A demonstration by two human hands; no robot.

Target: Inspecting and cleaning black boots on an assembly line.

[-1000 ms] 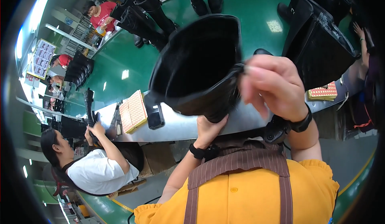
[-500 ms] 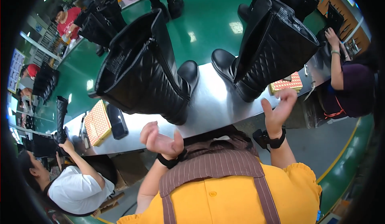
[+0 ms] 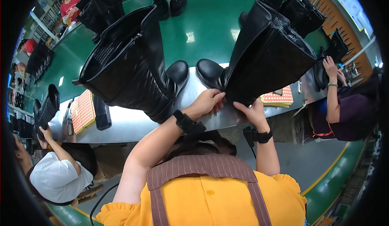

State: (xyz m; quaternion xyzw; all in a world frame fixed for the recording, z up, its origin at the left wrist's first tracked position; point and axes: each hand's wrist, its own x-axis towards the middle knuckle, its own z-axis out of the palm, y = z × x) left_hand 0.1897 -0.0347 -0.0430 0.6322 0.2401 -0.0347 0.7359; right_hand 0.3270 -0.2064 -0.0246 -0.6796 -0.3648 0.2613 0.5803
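Observation:
Two tall black boots stand side by side on the metal table edge (image 3: 133, 136), the left boot (image 3: 129, 78) and the right boot (image 3: 269, 60). My left hand (image 3: 206, 103) reaches across to the right boot's ankle, fingers pinched together at the lower end of its side opening; what lies between the fingertips is too small to make out. Around the same boot's heel is my right hand (image 3: 255, 115), thumb at the near side and fingers partly hidden by the boot. Both wrists wear black bands.
Yellow-edged sticker stacks lie at left (image 3: 84, 111) and right (image 3: 279, 97), with a dark phone (image 3: 102, 113) by the left one. A green conveyor belt (image 3: 206, 23) carries more black boots. Co-workers at left (image 3: 60, 173) and right (image 3: 348, 104) handle boots.
Both hands have moved forward onto the right boot's lower part; my left hand crossed rightward from in front of the left boot. Earlier both were raised, empty, near the table edge.

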